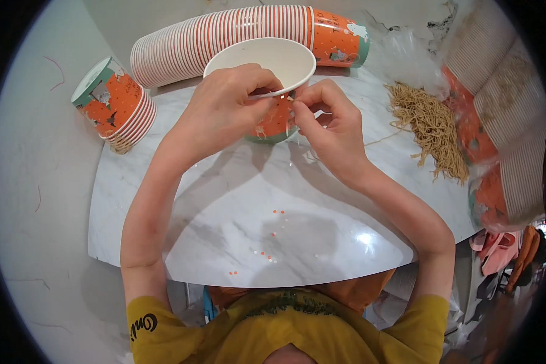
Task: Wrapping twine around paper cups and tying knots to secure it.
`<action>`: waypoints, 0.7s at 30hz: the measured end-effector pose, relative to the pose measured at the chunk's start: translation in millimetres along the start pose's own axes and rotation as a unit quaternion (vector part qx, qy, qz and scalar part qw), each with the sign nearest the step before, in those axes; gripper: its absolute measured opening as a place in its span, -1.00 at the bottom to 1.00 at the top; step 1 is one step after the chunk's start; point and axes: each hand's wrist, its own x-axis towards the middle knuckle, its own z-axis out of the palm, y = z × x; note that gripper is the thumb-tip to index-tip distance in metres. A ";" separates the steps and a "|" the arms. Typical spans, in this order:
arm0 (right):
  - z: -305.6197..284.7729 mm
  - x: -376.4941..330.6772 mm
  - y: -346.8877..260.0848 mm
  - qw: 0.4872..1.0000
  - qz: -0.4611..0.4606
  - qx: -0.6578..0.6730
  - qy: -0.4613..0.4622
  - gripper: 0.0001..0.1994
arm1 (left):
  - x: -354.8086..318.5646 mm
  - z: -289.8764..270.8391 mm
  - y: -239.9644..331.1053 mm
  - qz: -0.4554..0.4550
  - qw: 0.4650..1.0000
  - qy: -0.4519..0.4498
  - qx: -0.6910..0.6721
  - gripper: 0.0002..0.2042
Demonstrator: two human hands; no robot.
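A large paper cup [266,56], white inside with an orange and green printed outside, stands on the marble-patterned table. Its near side is turned towards me. My left hand [221,106] is closed on the rim, thumb outside and fingers over the edge. Beside a small hole under the rim, my right hand [332,118] pinches the end of a thin tan string [290,99] between thumb and forefinger. A strand [383,140] runs from behind that hand towards a heap of cut tan strings [429,130] on the right.
Behind the cup lies a long row of nested paper cups [224,41]. A shorter stack [112,100] leans at the left, near the wall. Bagged cups [497,103] and a crumpled clear bag [409,57] are at the right. Small orange paper dots [275,212] dot the table [218,230].
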 end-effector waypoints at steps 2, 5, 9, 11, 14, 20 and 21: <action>-0.5 0.9 1.5 0.999 -0.041 -0.017 -0.004 -0.92 | -0.9 1.3 3.5 0.002 1.000 0.007 -0.020 -0.82; 1.1 0.0 4.1 0.999 -0.047 -0.018 0.001 -0.91 | -1.4 3.1 6.6 0.010 0.999 0.008 -0.036 -0.82; 4.4 -1.0 4.6 0.999 -0.048 -0.014 0.012 -0.91 | -2.6 4.3 8.0 0.013 0.999 0.013 -0.034 -0.82; 5.5 -1.7 3.8 0.999 -0.045 -0.001 0.020 -0.90 | -3.1 4.8 8.6 0.014 0.999 0.023 -0.047 -0.82; 4.9 -1.4 3.8 0.999 -0.034 0.008 0.018 -0.90 | -3.4 4.5 9.8 0.014 0.998 0.027 -0.051 -0.83; 4.8 -1.4 4.4 1.000 -0.016 0.017 0.013 -0.90 | -4.6 8.5 9.8 0.015 0.997 0.026 -0.069 -0.83; 4.4 -1.3 3.7 1.000 -0.016 0.017 0.013 -0.90 | -4.5 9.2 9.2 0.015 0.997 0.026 -0.069 -0.83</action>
